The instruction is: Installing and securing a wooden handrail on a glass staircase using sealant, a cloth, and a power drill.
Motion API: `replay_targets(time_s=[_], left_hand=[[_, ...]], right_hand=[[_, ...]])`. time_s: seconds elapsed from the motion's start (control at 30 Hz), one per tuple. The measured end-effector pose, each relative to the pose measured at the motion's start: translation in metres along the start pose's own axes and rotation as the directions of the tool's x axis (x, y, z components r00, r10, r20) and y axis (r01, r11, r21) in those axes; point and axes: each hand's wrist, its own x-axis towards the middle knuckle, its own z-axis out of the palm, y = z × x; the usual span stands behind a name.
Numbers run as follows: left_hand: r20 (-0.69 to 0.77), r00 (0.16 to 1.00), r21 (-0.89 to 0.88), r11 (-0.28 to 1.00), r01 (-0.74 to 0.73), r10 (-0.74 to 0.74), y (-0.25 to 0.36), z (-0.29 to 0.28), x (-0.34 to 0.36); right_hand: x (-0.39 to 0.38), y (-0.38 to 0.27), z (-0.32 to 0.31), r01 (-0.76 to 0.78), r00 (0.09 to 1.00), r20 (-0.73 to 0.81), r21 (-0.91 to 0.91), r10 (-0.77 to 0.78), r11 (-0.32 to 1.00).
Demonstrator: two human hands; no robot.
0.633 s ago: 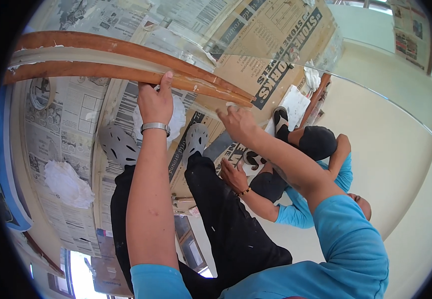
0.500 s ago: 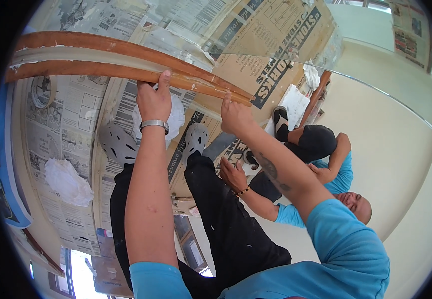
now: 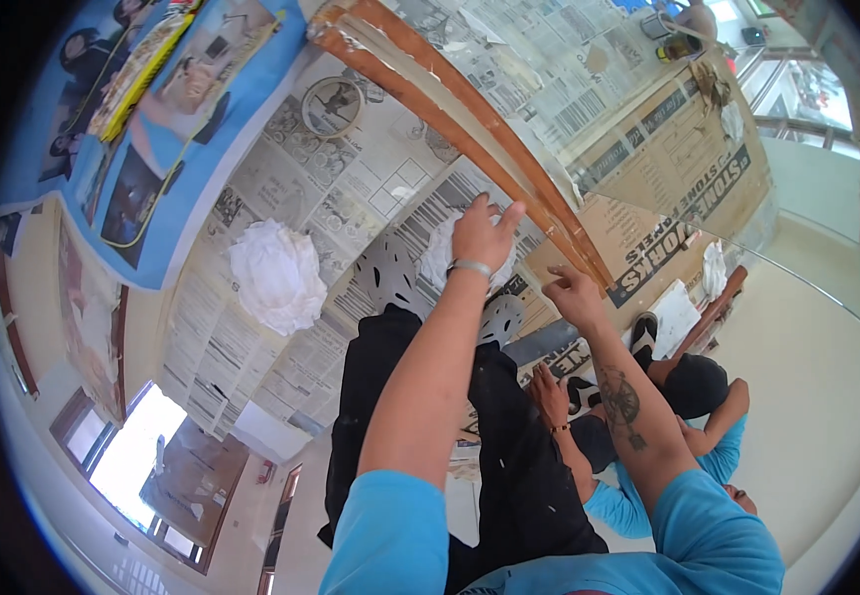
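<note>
A long reddish-brown wooden trim [image 3: 450, 124] with a pale, smeared groove runs from the upper middle down to the right, over floor covered in newspaper. My left hand [image 3: 483, 238], with a metal band at the wrist, is beside its near edge, thumb and fingers apart and nothing in them. Close to the trim's right end is my right hand [image 3: 577, 299], loosely curled with the index finger partly stretched; nothing shows in it. Whether either hand touches the wood I cannot tell. A crumpled white cloth [image 3: 440, 248] lies partly behind my left hand.
Another white crumpled cloth [image 3: 278, 277] and a tape roll [image 3: 332, 106] lie on newspaper to the left. A co-worker in a blue shirt [image 3: 618, 508] sits at the right, a hand [image 3: 551, 395] near my leg. Flattened printed cardboard [image 3: 663, 213] and cans [image 3: 678, 45] are farther right.
The view has swung left, so the trim now slants steeply. My left hand has come off the trim's edge and its fingers are spread; my right index finger has drawn back from its end.
</note>
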Motion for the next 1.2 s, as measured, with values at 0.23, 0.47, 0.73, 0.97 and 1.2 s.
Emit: replay_targets(time_s=[0.23, 0.47, 0.73, 0.97, 1.2], left_hand=[[0.097, 0.995, 0.182, 0.983, -0.029, 0.012, 0.034, -0.120, -0.169], [0.141, 0.989, 0.279, 0.960, -0.001, -0.040, 0.005, -0.143, -0.194], [0.148, 0.989, 0.208, 0.976, -0.056, 0.025, -0.004, -0.162, -0.194], [0.059, 0.998, 0.159, 0.987, -0.008, -0.002, 0.013, -0.185, -0.202], [0.096, 0.994, 0.108, 0.992, -0.070, 0.059, 0.027, -0.172, -0.208]], right_hand=[[-0.005, -0.023, 0.073, 0.135, 0.990, -0.045, -0.027, -0.136, 0.990], [0.050, 0.000, 0.151, 0.180, 0.975, 0.207, -0.531, -0.080, 0.828], [0.029, -0.020, 0.192, 0.119, 0.989, 0.135, -0.479, -0.061, 0.870], [0.013, -0.038, 0.178, 0.228, 0.969, 0.211, -0.562, -0.128, 0.795], [0.034, -0.010, 0.160, 0.292, 0.952, 0.086, -0.534, -0.293, 0.793]])
